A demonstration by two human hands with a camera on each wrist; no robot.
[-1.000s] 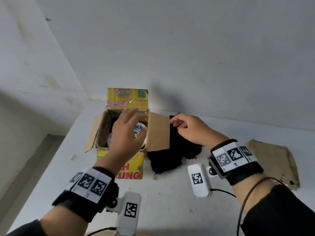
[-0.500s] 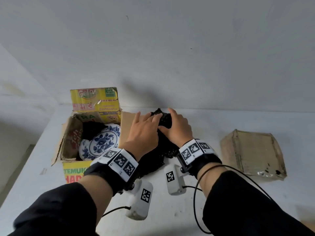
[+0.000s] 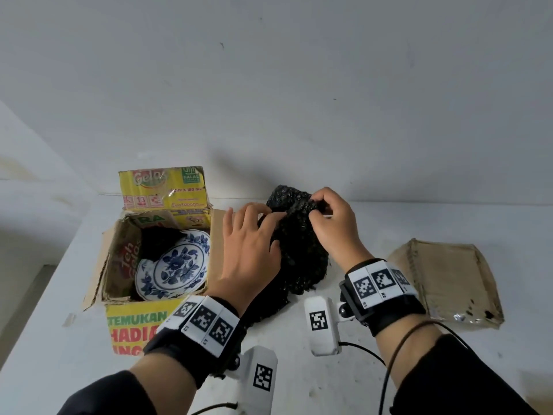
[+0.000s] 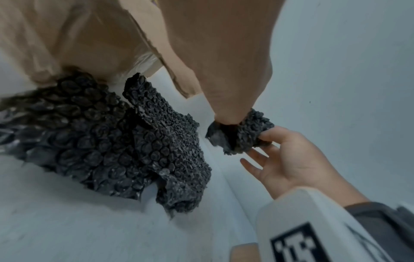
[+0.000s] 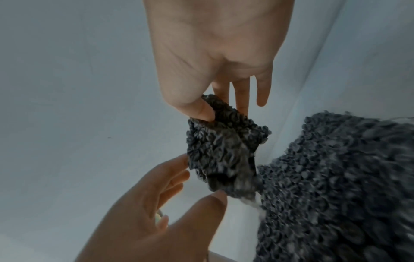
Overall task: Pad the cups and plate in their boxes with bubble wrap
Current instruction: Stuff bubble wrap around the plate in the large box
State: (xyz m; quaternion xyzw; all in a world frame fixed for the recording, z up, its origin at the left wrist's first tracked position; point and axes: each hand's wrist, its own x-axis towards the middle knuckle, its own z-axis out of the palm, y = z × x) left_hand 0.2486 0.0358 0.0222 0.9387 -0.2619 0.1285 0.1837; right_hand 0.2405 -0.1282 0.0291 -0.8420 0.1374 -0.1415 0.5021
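Both hands, left hand (image 3: 251,250) and right hand (image 3: 335,226), pinch the black bubble wrap (image 3: 299,253) heaped between them.

A bare packing corner: white table (image 3: 74,339) against plain white walls (image 3: 299,85), worn cardboard boxes (image 3: 134,324).

A plain pale wall (image 3: 269,85) rises behind the white table (image 3: 45,339).

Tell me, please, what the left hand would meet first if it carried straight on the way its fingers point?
Most likely the black bubble wrap: the left hand already touches it with its fingertips. Beyond looks like bare wall, though depth is unclear.
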